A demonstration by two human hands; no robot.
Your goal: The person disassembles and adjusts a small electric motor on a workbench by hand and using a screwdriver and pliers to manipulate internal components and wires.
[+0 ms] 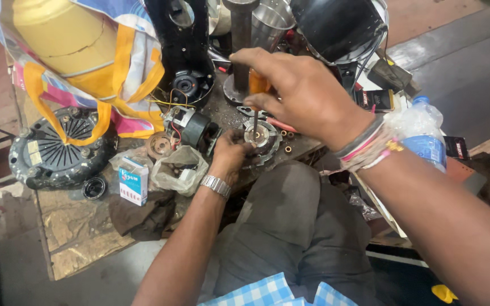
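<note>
The workbench (80,232) is a worn, stained board cluttered with parts, set low above a grey concrete floor (472,85). Near its front edge lies a round metal motor plate (266,140). The left hand (231,153), fingers curled closed, grips the plate's near rim. The right hand (299,93) has fingers closed around an orange-handled screwdriver (256,99), held upright with its tip on the plate's centre. Just left sits a small electric motor (191,127); a black round fan housing (58,147) rests at the left edge. A plastic water bottle (423,133) stands at the right edge.
</note>
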